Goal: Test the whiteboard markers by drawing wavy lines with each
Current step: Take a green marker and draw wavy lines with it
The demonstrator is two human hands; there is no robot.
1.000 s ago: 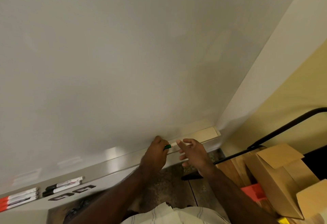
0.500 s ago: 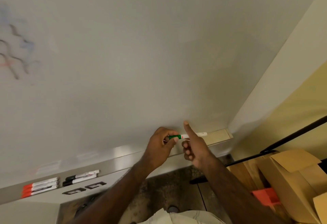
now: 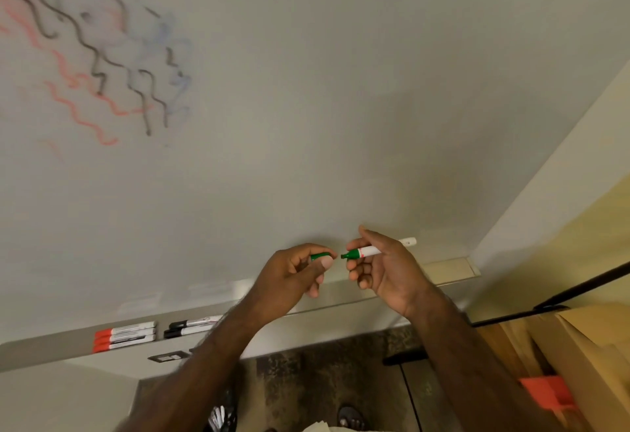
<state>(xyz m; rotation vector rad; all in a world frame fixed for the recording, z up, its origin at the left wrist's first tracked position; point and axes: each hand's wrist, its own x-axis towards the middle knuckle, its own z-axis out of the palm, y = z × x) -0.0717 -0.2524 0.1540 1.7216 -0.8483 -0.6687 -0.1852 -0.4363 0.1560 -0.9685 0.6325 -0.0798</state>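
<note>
- The right hand (image 3: 385, 271) pinches the green marker (image 3: 370, 251) mid-barrel, tip bared; the left hand (image 3: 293, 271) pinches its cap (image 3: 320, 256) just beside the tip.
- Light, stiff and smooth, I'd say; the barrel is the sensible grip.
- Beyond, the whiteboard (image 3: 306, 107) carries wavy lines (image 3: 102, 67).

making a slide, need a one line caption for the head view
Left hand holds the green cap, right hand the uncapped green marker, below a whiteboard.
</note>
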